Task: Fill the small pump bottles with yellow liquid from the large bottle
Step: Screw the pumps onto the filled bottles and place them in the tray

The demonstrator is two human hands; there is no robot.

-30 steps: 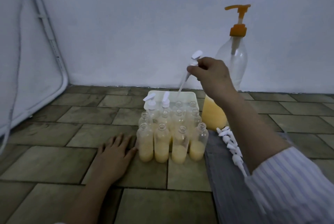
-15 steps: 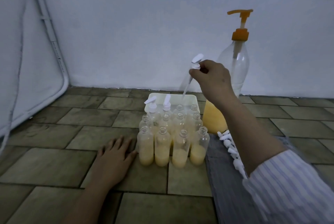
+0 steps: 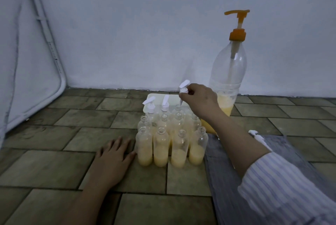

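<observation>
Right hand [image 3: 200,100] pinches a white pump top [image 3: 183,89] by its collar, tube tip at the mouth of a far-row small bottle [image 3: 177,110]. Left hand [image 3: 114,154] lies flat and empty on the floor, just beside the near bottles. The light, thin tube will likely flex; hold the collar. Large bottle [image 3: 230,72] stands far right.

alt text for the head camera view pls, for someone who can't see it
A right hand lowers a white pump cap into an open small bottle in a cluster of small bottles part-filled with yellow liquid. The left hand rests flat on the tiled floor; a large orange-pump bottle stands behind.
</observation>
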